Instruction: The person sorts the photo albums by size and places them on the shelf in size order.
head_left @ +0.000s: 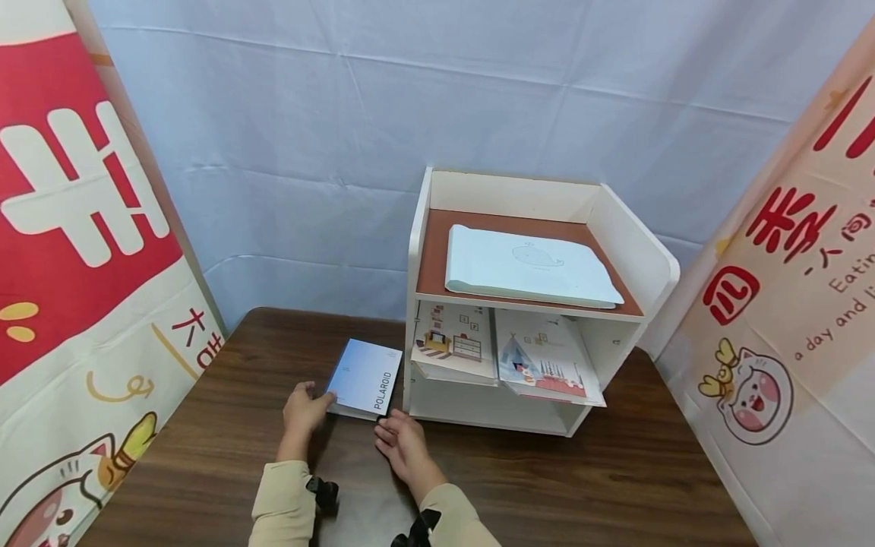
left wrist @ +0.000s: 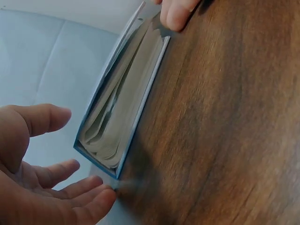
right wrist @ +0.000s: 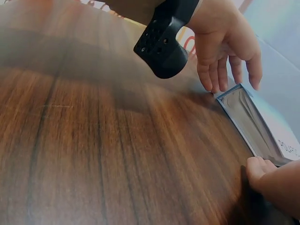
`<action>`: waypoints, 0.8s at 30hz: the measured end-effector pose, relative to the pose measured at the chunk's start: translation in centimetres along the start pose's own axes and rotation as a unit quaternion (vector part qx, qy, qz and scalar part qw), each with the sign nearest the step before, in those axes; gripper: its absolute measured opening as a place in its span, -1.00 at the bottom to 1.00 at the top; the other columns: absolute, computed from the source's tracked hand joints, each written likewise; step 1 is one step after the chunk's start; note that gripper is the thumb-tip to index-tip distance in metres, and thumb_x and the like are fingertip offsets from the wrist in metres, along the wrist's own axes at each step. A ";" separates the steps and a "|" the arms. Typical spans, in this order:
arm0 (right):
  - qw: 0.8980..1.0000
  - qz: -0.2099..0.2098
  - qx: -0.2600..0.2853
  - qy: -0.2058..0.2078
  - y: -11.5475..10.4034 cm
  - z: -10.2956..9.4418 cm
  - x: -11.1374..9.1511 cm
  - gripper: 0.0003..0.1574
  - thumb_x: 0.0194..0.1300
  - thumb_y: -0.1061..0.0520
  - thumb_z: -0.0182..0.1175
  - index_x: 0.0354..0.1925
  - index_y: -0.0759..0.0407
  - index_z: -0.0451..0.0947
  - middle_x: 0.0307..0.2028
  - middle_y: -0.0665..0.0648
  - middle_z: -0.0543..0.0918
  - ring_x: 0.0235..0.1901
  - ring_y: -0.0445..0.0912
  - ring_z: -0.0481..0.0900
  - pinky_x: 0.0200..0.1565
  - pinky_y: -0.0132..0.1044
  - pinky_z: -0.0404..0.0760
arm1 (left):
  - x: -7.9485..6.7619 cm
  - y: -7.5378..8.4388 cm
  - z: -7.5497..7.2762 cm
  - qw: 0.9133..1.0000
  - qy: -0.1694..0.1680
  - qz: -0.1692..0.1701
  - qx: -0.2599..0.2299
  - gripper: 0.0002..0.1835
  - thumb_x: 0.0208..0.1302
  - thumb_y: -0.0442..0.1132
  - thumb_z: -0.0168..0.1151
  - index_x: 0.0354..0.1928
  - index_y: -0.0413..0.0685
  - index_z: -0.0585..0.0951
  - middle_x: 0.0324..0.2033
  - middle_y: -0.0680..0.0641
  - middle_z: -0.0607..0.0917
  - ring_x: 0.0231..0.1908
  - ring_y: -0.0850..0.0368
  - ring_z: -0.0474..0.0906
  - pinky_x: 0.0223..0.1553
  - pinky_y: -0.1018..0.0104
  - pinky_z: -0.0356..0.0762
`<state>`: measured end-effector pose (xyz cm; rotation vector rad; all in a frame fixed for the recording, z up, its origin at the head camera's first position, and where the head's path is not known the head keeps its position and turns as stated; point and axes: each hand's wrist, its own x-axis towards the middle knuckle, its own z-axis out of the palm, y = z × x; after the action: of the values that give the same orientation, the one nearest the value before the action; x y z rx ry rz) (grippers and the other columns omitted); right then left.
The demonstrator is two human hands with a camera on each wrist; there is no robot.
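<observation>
A blue-and-white photo album printed with POLAROID lies flat on the dark wooden table, left of a white shelf. Its page edges face me, the pages bulging slightly between the covers. At the album's near left corner is my left hand, thumb and fingers spread and relaxed around the spine side. My right hand is at the near right corner, palm turned up, fingers loosely bent. In the right wrist view the right fingertips come right up to the album's lower corner.
The white shelf stands close to the album's right. A sketchbook with a whale drawing lies on its brown top. Two illustrated booklets sit on the middle level. Blue cloth hangs behind, with printed banners at both sides.
</observation>
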<state>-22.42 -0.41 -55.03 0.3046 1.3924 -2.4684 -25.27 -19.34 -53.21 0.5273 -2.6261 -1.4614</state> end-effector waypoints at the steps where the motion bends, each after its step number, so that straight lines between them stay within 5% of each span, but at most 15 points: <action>1: 1.000 0.004 0.007 -0.002 0.0 0.0 0.1 -0.22 0.18 0.37 0.00 0.29 0.54 -0.08 -0.03 0.34 0.49 0.09 0.22 0.39 0.12 0.09 0.29 | 0.0 0.0 0.1 1.000 -0.002 0.001 0.000 -0.36 0.20 -0.13 0.18 0.19 -0.46 0.29 0.08 -0.51 0.37 0.07 -0.41 0.27 0.03 -0.18 0.27; 14: 0.999 0.018 0.033 -0.018 -0.2 0.3 0.7 -0.22 0.19 0.36 -0.02 0.30 0.54 -0.10 -0.21 0.19 0.51 0.14 0.27 0.32 0.18 0.16 0.16 | 0.1 0.3 0.8 1.000 -0.006 0.017 0.011 -0.47 0.19 -0.15 0.19 0.09 -0.42 0.44 0.00 -0.42 0.49 0.04 -0.33 0.33 0.04 -0.14 0.27; 24: 0.998 0.016 0.053 -0.018 -0.4 0.5 0.9 -0.30 0.20 0.30 -0.10 0.23 0.57 -0.06 -0.01 0.52 0.31 0.18 0.40 0.15 0.22 0.15 0.08 | -0.1 0.8 1.6 0.999 0.033 0.013 0.024 -0.48 0.13 -0.17 0.22 0.07 -0.38 0.48 -0.02 -0.40 0.52 0.03 -0.34 0.35 0.03 -0.13 0.28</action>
<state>-23.42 -0.83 -54.74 0.3014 1.2364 -2.5133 -25.73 -17.63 -53.39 0.5354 -2.6125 -1.3519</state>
